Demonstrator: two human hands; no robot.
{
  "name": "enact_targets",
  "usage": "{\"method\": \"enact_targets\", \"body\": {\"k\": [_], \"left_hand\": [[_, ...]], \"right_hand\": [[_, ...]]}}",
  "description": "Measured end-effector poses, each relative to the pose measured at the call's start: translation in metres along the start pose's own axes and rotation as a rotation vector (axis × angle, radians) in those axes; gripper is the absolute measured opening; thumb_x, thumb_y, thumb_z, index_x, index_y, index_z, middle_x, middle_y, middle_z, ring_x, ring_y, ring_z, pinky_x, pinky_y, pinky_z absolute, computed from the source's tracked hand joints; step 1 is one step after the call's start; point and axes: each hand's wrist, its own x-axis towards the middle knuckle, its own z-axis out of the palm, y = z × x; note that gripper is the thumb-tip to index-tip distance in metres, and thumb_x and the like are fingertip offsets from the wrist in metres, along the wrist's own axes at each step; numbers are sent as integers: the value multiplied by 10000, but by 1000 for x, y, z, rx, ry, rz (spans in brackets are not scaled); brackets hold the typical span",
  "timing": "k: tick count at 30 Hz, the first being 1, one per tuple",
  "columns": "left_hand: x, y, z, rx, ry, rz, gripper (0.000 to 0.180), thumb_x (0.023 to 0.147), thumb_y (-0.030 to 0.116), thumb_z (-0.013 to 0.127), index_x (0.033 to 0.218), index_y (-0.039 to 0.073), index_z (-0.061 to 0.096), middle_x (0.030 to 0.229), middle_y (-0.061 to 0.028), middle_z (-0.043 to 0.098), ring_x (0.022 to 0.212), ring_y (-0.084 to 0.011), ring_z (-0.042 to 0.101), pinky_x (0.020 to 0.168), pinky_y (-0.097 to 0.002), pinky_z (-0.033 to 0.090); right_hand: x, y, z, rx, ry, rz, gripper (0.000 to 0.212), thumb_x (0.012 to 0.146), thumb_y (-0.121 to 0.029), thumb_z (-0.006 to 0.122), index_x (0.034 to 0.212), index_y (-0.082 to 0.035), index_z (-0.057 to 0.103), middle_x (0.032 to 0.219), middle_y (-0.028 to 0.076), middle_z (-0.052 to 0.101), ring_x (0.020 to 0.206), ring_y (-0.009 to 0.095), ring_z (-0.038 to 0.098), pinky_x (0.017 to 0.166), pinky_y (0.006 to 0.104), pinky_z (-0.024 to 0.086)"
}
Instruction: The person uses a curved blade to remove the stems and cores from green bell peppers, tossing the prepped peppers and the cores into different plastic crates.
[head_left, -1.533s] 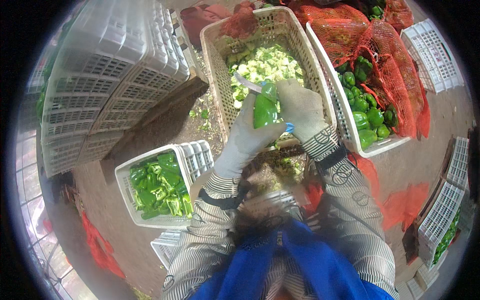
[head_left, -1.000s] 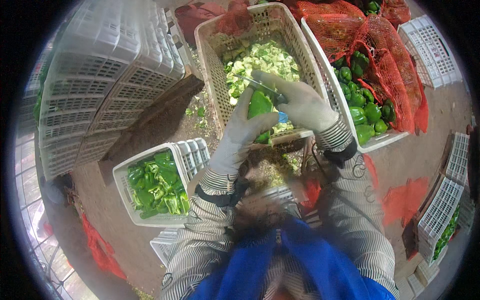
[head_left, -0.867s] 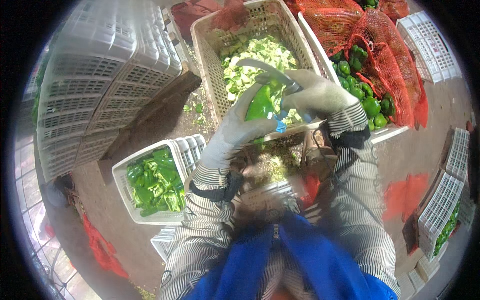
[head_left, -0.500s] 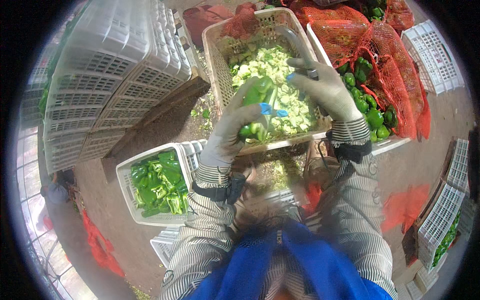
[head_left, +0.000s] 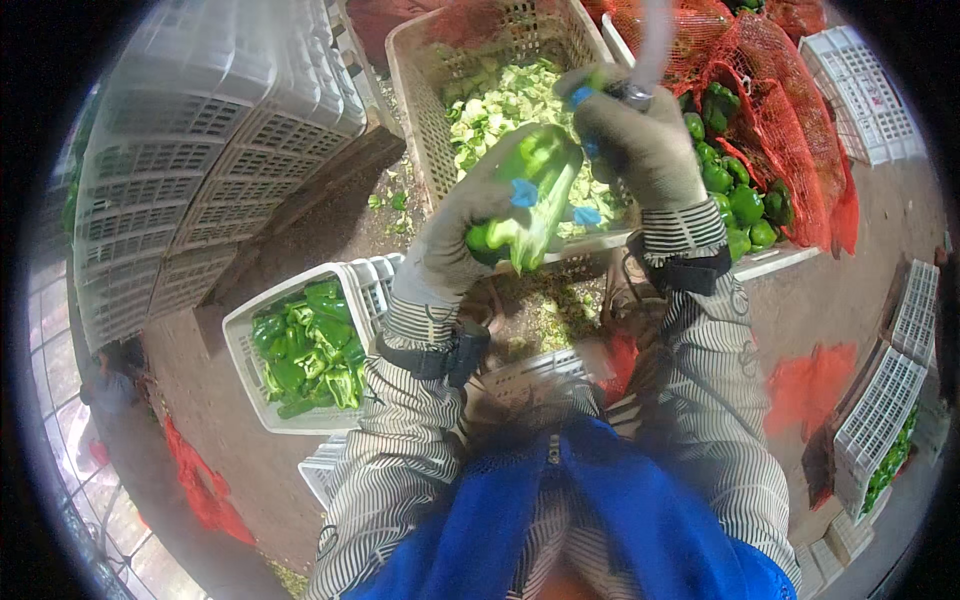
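Observation:
My left hand [head_left: 450, 225], in a pale glove with blue on the fingertips, holds a green bell pepper [head_left: 548, 160]. The pepper is cut open, its pale inside partly showing. A knife [head_left: 655, 45] is gripped in my gloved right hand [head_left: 648, 145], just right of the pepper, its curved blade pointing up and smeared by motion. A small green bit [head_left: 600, 78] shows at the right fingers; what part of a pepper it is, I cannot tell. Beneath both hands, pale green pepper scraps [head_left: 500, 110] fill a dirty plastic crate [head_left: 412, 85].
Left of my knees stands a white crate [head_left: 245, 372] with cut green peppers [head_left: 305, 345]. Stacked white crates [head_left: 200, 160] rise at the far left. Red mesh sacks [head_left: 800, 150] and whole peppers [head_left: 740, 205] lie at the right. Red netting [head_left: 810, 390] lies on the floor.
My right hand has risen slightly and closed more around the knife, whose blade has swung upright. The left hand has turned the pepper, so more of its cut side shows.

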Motion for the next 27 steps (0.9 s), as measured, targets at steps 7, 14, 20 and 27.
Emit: {"method": "enact_targets", "body": {"k": [7,14,20,27], "left_hand": [[22,0,-10,-585,-32,229,549,941,248,566,1416,-14,481,1385,-182,576,1262,-302,582,1058,-441,520],[32,-7,-20,-169,218,365,426,1070,354,440,1354,52,541,1210,-96,636,1119,-198,628,964,-336,542],[27,-22,-36,-26,122,378,434,1080,337,425,1410,64,495,1297,-83,595,1141,-173,609,972,-332,533],[18,-23,-31,324,129,437,575,983,160,642,1484,36,389,1371,-116,561,1210,-234,594,1062,-400,503]], "right_hand": [[-1,-29,13,-373,225,154,499,871,-228,740,1293,13,630,945,56,697,794,82,626,728,229,505],[-20,-1,51,-535,-289,-254,561,783,-71,759,1323,-35,614,1217,108,642,955,160,651,835,271,541],[-24,15,52,-632,-356,-292,673,757,-125,765,1386,-52,538,1245,152,610,1062,266,645,911,375,531],[-24,26,58,-650,-225,-216,497,742,-204,746,1183,-18,613,1008,143,677,912,272,675,835,385,532]]}}
